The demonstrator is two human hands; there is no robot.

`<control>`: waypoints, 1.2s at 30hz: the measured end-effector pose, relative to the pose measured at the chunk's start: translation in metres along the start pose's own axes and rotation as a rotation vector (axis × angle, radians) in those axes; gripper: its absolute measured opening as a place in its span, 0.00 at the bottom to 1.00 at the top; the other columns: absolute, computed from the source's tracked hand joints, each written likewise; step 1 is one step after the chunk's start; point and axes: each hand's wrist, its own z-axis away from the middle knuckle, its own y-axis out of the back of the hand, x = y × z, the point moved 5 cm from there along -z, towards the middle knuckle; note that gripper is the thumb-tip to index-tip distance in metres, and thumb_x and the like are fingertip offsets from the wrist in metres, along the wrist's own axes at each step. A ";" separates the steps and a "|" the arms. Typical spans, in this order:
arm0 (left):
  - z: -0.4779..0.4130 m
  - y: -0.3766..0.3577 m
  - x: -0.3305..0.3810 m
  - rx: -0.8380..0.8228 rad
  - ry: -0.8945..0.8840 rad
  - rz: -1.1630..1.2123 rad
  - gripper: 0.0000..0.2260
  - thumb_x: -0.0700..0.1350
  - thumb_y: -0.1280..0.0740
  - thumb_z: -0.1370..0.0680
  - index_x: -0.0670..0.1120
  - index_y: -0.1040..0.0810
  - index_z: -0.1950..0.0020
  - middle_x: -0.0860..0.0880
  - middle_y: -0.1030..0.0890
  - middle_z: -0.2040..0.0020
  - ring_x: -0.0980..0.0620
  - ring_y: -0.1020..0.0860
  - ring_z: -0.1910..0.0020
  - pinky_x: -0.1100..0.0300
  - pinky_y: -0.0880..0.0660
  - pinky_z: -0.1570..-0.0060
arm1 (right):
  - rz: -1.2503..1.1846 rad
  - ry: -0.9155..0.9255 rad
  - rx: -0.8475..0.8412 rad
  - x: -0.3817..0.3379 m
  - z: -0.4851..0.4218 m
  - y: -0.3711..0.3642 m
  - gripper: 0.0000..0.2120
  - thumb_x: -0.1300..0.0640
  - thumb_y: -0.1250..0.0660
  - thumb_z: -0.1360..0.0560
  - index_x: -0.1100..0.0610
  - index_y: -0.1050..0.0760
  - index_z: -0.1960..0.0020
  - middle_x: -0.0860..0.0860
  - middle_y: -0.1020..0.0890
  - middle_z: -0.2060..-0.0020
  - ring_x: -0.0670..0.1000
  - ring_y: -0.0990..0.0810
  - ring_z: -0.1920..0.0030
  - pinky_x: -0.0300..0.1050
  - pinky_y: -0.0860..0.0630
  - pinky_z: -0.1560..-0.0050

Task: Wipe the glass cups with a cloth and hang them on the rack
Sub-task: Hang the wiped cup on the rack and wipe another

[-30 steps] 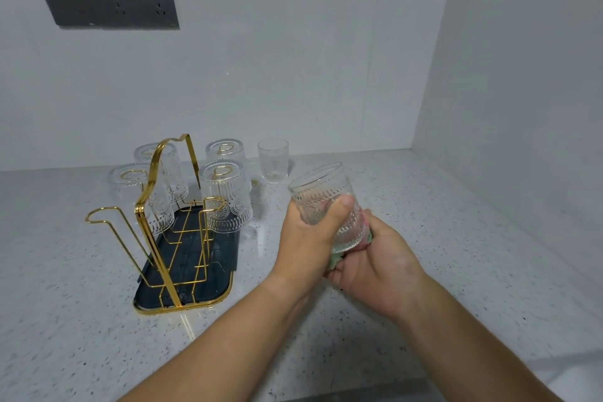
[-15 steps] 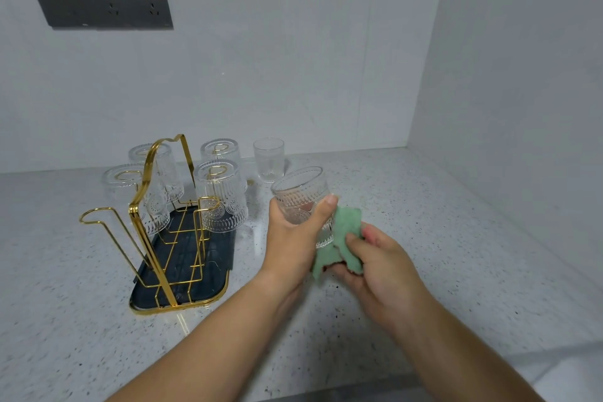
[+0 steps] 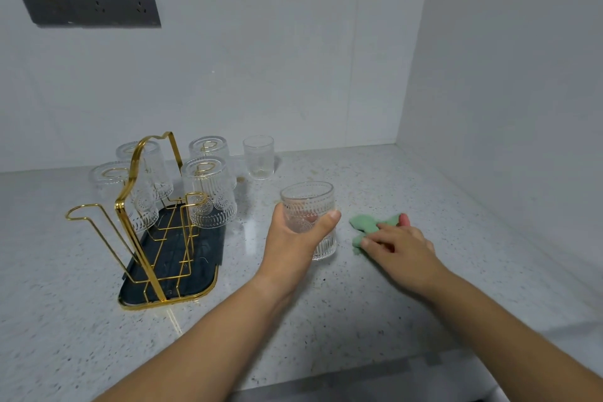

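Holding the cup (image 3: 308,219) upright in your left hand (image 3: 293,238), you have thumb on its near side and fingers wrapped round the far side, closed firmly about the middle of the ribbed wall; I cannot tell whether its base touches the counter (image 3: 359,303) or hangs just above it. Your right hand (image 3: 398,246) lies flat, fingers loosely spread, on the cloth (image 3: 368,225), which sits on the counter to the right of your grip; it presses the cloth rather than clasping it. The rack (image 3: 143,222) stands to the left of your grip, with four cups hung mouth-down on its prongs and one free prong (image 3: 81,210) at its near left. A plain glass (image 3: 259,157) stands beyond your grip, by the wall. The step in hand looks like hanging this cup, so let the cloth go and keep it clear of the path. Turn the cup mouth-down before you reach the rack, rolling the wrist, not the fingers, since ribbed glass may slip if you regrip mid-air. Bring it in above the free prong, well away from the hung cup (image 3: 208,196) nearest your grip, then lower it straight so the rim does not knock the wire. Release only once the prong bears the weight.
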 end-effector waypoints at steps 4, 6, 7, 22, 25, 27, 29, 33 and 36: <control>0.000 0.003 -0.004 -0.008 -0.003 -0.038 0.33 0.57 0.18 0.33 0.50 0.23 0.31 0.51 0.13 0.40 0.52 0.14 0.40 0.48 0.20 0.35 | -0.098 -0.006 0.034 -0.010 0.006 0.002 0.21 0.33 0.48 0.19 0.35 0.18 0.53 0.46 0.34 0.21 0.53 0.51 0.18 0.63 0.58 0.22; 0.000 0.005 -0.003 -0.008 -0.004 -0.043 0.34 0.58 0.18 0.34 0.50 0.23 0.31 0.51 0.13 0.40 0.52 0.15 0.40 0.48 0.20 0.35 | -0.154 -0.005 0.108 -0.016 0.008 0.007 0.22 0.35 0.47 0.18 0.40 0.16 0.54 0.45 0.31 0.23 0.53 0.49 0.18 0.62 0.56 0.22; 0.000 0.006 -0.003 -0.009 -0.005 -0.044 0.33 0.58 0.18 0.33 0.50 0.22 0.32 0.51 0.13 0.40 0.52 0.15 0.40 0.50 0.20 0.36 | -0.155 -0.007 0.152 -0.020 0.009 0.009 0.20 0.35 0.46 0.19 0.39 0.17 0.52 0.44 0.31 0.23 0.53 0.48 0.19 0.62 0.54 0.22; 0.025 0.029 0.073 -0.079 -0.132 0.014 0.16 0.37 0.23 0.23 0.45 0.22 0.39 0.50 0.11 0.49 0.54 0.13 0.49 0.64 0.18 0.52 | -1.597 -0.007 -0.491 -0.133 0.038 -0.027 0.26 0.42 0.46 0.16 0.57 0.26 0.27 0.61 0.21 0.32 0.67 0.23 0.31 0.67 0.37 0.24; 0.027 0.041 0.090 -0.039 -0.154 0.014 0.22 0.38 0.21 0.25 0.47 0.25 0.36 0.47 0.12 0.44 0.53 0.13 0.45 0.63 0.19 0.49 | -1.734 0.041 -0.551 -0.154 0.043 -0.024 0.28 0.43 0.47 0.15 0.60 0.30 0.24 0.62 0.26 0.27 0.66 0.28 0.27 0.65 0.40 0.21; 0.028 0.051 0.103 -0.028 -0.144 -0.002 0.26 0.42 0.19 0.27 0.49 0.26 0.34 0.48 0.14 0.42 0.55 0.14 0.45 0.67 0.20 0.50 | -1.748 0.082 -0.486 -0.161 0.039 -0.017 0.28 0.43 0.45 0.16 0.61 0.26 0.27 0.61 0.24 0.29 0.63 0.25 0.28 0.60 0.32 0.25; 0.027 0.060 0.116 -0.013 -0.130 -0.046 0.32 0.49 0.16 0.32 0.51 0.27 0.32 0.49 0.17 0.38 0.55 0.17 0.42 0.68 0.21 0.47 | -1.733 0.128 -0.403 -0.167 0.035 -0.008 0.25 0.43 0.43 0.17 0.60 0.21 0.32 0.60 0.21 0.31 0.59 0.21 0.33 0.53 0.19 0.38; 0.024 0.087 0.148 0.012 -0.191 -0.225 0.41 0.57 0.15 0.34 0.57 0.33 0.27 0.51 0.23 0.37 0.54 0.22 0.35 0.58 0.25 0.34 | -1.635 0.157 -0.342 -0.187 0.027 0.011 0.23 0.45 0.38 0.20 0.58 0.19 0.34 0.59 0.18 0.34 0.58 0.19 0.43 0.41 0.16 0.59; 0.019 0.109 0.174 -0.011 -0.217 -0.342 0.42 0.56 0.16 0.32 0.58 0.34 0.24 0.50 0.22 0.40 0.53 0.20 0.40 0.54 0.22 0.35 | -1.473 0.190 -0.293 -0.207 0.017 0.026 0.25 0.45 0.35 0.21 0.57 0.23 0.30 0.58 0.17 0.36 0.56 0.18 0.43 0.42 0.17 0.57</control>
